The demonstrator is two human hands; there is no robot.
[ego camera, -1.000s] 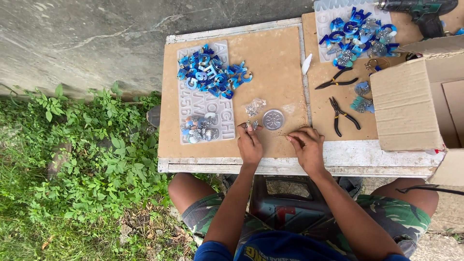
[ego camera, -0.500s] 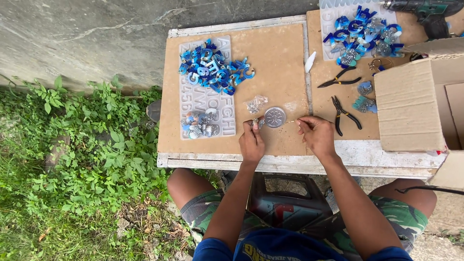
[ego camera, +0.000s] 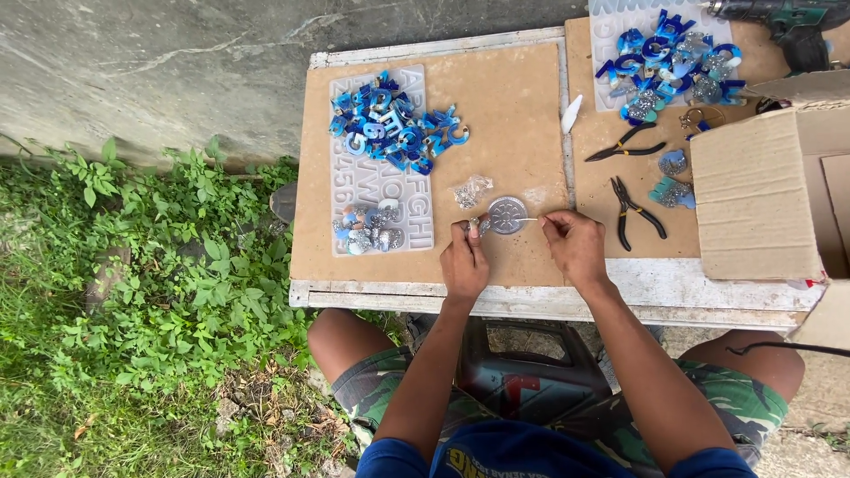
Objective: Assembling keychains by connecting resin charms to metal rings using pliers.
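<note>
left hand pinching a small glittery charm just left of the disc | right hand pinching a thin pin, lying left-right, tip pointing at the charm | pin not yet meeting it | blue letters piling up on the mould, pliers lying unused on the board

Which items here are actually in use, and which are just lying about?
In use: left hand pinching a small silvery piece; right hand holding a thin pin; round disc.
Lying about: pliers, blue letters, cardboard box, drill.
</note>
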